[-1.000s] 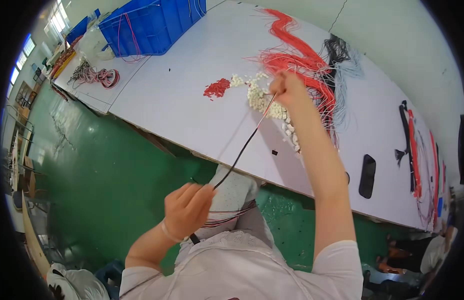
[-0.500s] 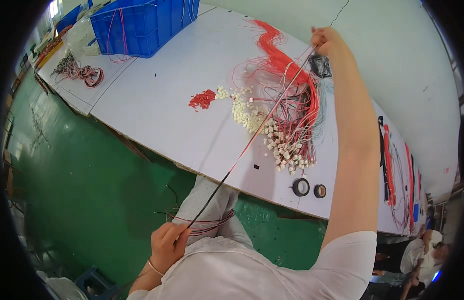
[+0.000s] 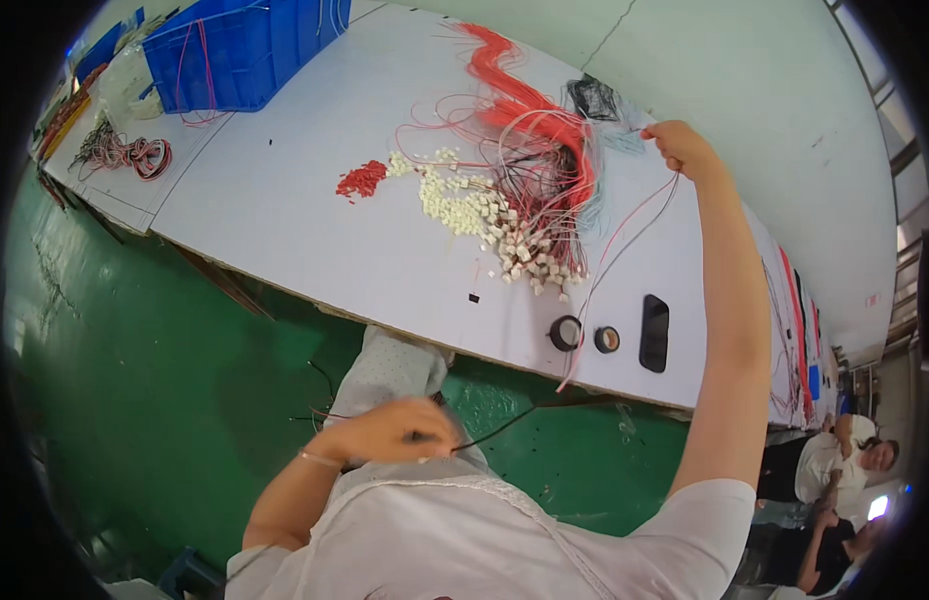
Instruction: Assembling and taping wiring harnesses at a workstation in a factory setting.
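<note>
My raised right hand (image 3: 682, 152), over the far right of the table, is closed on the upper end of a bundle of thin wires (image 3: 625, 228). Pink and dark strands hang slack from it toward the front edge. Low at my lap, my left hand (image 3: 400, 432) is smeared by motion, its fingers curled around the end of a black wire (image 3: 500, 428). That wire runs off to the right, past the table edge. Between the hands, on the table, lie a pile of white connector housings (image 3: 525, 245) and a long hank of red wires (image 3: 530, 110).
Two tape rolls, one black (image 3: 565, 333) and one smaller (image 3: 607, 339), lie near a dark phone (image 3: 655, 333). Small red pieces (image 3: 362, 179) sit left of the pale connectors. A blue crate (image 3: 250, 60) and coiled wires (image 3: 135, 155) are at far left. Other people (image 3: 835, 470) are at right.
The wire, stretched taut between my hands before, now hangs slack. My left hand has moved right and slightly up. My right hand has shifted right and lower; the phone behind my forearm now shows.
</note>
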`<act>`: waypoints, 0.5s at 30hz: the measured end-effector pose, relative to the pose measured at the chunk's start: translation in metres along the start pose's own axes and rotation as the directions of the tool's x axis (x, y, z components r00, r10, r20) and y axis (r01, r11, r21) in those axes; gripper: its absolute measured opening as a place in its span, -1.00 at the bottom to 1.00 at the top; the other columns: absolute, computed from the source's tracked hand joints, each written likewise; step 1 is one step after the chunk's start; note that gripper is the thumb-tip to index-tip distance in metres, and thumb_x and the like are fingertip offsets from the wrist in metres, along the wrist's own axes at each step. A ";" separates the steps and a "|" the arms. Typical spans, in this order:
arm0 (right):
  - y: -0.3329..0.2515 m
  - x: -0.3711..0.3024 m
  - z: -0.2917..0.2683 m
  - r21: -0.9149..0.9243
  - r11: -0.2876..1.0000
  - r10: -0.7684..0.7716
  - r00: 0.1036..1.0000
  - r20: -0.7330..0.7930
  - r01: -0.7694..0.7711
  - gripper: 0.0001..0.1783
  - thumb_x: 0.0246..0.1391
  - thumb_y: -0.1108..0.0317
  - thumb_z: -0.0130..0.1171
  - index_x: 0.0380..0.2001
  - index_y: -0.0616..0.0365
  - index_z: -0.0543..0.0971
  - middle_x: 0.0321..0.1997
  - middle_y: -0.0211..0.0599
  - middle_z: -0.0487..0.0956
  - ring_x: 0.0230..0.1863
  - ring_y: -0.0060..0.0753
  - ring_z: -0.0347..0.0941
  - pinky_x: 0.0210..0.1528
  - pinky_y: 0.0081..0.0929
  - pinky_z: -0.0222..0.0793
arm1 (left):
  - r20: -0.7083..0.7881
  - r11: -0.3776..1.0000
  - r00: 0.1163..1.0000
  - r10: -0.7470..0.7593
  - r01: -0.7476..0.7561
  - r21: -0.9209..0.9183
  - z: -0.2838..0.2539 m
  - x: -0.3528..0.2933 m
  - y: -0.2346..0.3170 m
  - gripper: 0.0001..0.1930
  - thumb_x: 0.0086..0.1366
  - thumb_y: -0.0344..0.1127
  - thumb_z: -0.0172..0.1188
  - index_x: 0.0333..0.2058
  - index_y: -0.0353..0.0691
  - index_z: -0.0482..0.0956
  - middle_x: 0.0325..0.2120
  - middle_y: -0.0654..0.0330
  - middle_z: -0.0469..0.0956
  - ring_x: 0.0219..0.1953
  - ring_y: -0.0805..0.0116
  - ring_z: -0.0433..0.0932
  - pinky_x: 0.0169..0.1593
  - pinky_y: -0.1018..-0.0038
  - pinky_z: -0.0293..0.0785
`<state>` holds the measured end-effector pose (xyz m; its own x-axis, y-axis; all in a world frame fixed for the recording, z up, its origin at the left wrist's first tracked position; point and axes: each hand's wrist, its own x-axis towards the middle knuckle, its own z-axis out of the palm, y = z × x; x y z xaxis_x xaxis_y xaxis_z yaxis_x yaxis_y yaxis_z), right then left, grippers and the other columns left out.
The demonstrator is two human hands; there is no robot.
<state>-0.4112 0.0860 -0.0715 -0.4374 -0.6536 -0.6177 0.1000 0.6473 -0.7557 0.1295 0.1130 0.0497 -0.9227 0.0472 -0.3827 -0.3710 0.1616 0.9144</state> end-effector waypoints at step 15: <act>-0.101 -0.166 -0.081 0.603 0.628 -0.552 0.828 -0.101 0.492 -0.71 0.34 0.30 -0.02 -0.01 0.25 0.47 -0.61 -0.69 0.05 -0.67 -0.84 -0.12 -0.72 -0.74 -0.27 | -0.757 0.845 0.587 0.286 0.217 0.488 -0.101 0.192 -0.056 -0.13 0.16 0.14 0.30 0.29 -0.26 0.17 0.21 -0.09 0.29 0.24 -0.09 0.29 0.22 0.20 0.30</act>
<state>-0.4209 0.1603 0.1250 -0.5079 -0.8584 -0.0725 0.3860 -0.1515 -0.9100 -0.0375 0.0133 -0.0618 -0.7274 -0.6725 0.1367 -0.4629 0.6279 0.6257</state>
